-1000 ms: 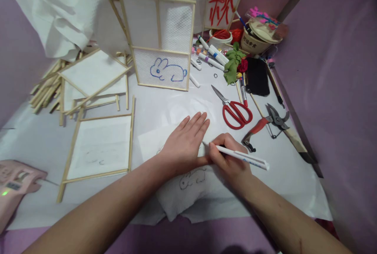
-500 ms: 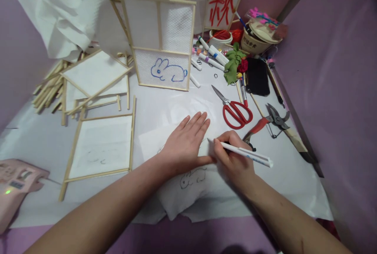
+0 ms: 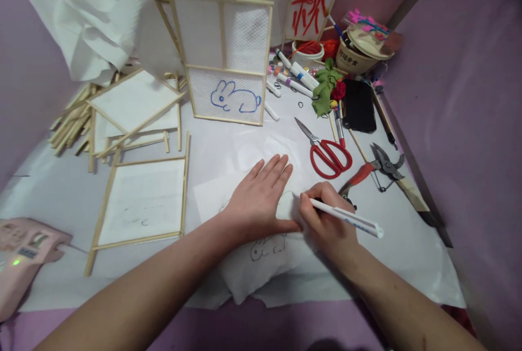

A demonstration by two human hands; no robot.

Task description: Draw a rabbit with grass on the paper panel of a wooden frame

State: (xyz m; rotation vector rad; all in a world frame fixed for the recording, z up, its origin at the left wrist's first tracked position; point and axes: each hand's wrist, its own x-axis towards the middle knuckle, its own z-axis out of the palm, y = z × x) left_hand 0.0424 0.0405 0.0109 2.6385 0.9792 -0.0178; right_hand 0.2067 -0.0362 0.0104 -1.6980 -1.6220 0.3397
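Note:
My left hand (image 3: 259, 196) lies flat with its fingers stretched out, pressing on a thin white sheet of paper (image 3: 207, 193). A white pen (image 3: 346, 215) is gripped in my right hand (image 3: 328, 220), its tip at the paper just right of my left hand. Dark curved lines show on the sheet, partly covered by my left hand. Below my hands, a small rabbit drawing (image 3: 267, 248) shows on white paper. Beyond them, a blue rabbit outline (image 3: 236, 96) fills the lower panel of an upright wooden-framed lantern (image 3: 226, 68).
Red-handled scissors (image 3: 330, 158) and pruning shears (image 3: 373, 169) lie to the right, near a black phone (image 3: 359, 105). Several markers (image 3: 296, 85) sit behind. At left are a framed paper panel (image 3: 142, 199), a pile of wooden sticks (image 3: 73, 117) and a pink glue gun (image 3: 28, 258).
My right hand and the pen have shifted slightly to the right, and the line at the pen tip reaches further. My left hand stays flat on the paper.

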